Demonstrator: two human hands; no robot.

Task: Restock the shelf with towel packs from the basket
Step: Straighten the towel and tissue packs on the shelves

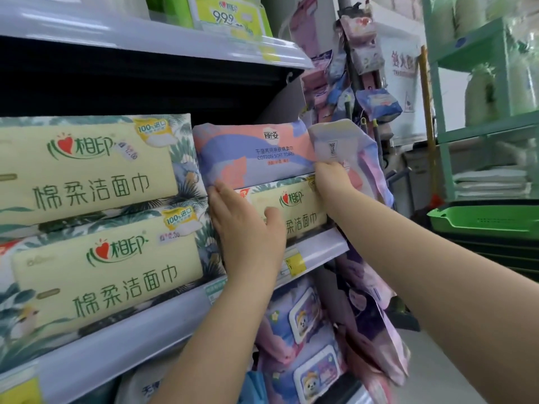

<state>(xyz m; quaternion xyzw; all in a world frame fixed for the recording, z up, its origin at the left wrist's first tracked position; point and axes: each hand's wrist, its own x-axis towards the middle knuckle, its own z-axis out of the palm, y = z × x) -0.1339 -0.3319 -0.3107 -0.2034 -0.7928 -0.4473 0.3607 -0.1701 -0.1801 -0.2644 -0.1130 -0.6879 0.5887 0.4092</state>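
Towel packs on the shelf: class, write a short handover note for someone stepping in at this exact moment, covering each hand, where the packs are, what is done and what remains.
Left hand: open, palm flat against the front of the yellow pack at the shelf's right end.
Right hand: gripping the right end of the pink-and-purple towel pack, which lies on top of that yellow pack.
Done: the pack is up on the shelf, beside two stacked yellow packs.
Left: seat it squarely, let go, fetch more. A green basket sits to the right; its contents are hidden.
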